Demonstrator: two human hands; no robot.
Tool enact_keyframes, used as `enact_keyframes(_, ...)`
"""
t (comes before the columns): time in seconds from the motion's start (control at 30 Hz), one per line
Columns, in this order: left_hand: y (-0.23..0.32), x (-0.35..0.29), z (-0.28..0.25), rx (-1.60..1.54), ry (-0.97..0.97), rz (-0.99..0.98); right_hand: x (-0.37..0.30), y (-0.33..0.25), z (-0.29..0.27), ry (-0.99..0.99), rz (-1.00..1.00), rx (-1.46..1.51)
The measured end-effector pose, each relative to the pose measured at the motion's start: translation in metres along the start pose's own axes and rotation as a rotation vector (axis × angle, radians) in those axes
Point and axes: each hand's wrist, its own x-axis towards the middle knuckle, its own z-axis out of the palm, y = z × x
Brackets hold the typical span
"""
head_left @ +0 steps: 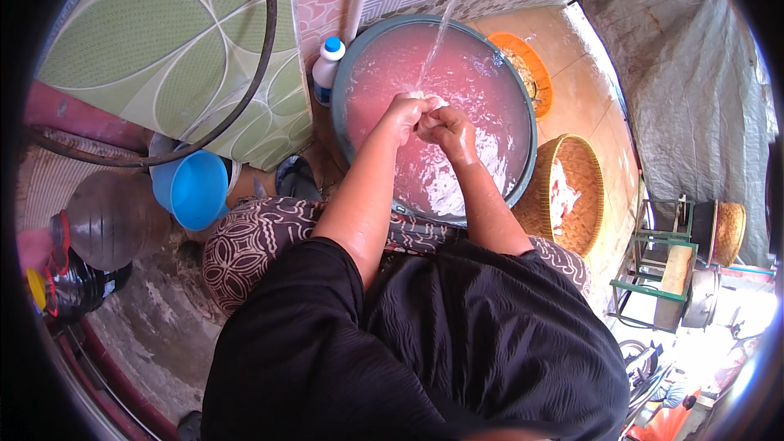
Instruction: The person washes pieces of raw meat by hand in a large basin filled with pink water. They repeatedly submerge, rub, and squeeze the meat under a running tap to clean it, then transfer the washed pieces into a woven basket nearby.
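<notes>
Both my hands meet above a large grey-green tub [529, 151] filled with cloudy pink water [384, 57]. My left hand [402, 117] and my right hand [453, 132] are closed around a small, wet, whitish piece [433, 101] that looks like raw meat. Fingers cover most of it, so its exact kind is hard to make out. A thin stream of water [443, 24] falls from above, close to my fingers. To the right of the tub, a woven basket [594, 196] holds several pale pink pieces of raw meat [562, 196].
Behind the basket lies an orange colander [545, 102] with small scraps inside. A white bottle with a blue cap [326, 72] stands against the tub's left side. Farther left are a blue bucket [200, 192], a large clear jug [114, 220] and a hanging dark hose [263, 57]. A green-framed rack [653, 282] stands at right.
</notes>
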Motion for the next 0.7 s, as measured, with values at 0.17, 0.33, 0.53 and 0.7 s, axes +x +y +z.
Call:
enact_keyframes(0.17, -0.013, 0.015, -0.005, -0.126, 0.178, 0.086, -0.002, -0.021, 0.006, -0.019, 0.015, -0.043)
enact_keyframes(0.33, 0.004, 0.006, 0.004, -0.259, 0.347, -0.058, -0.001, -0.030, 0.007, -0.013, -0.238, -0.123)
enact_keyframes(0.53, -0.005, 0.027, -0.014, -0.356, 0.254, -0.084, -0.002, 0.001, 0.004, -0.121, 0.241, 0.483)
enact_keyframes(0.7, 0.001, 0.014, -0.001, -0.209, 0.290, 0.008, 0.010, -0.012, 0.002, 0.014, 0.359, 0.380)
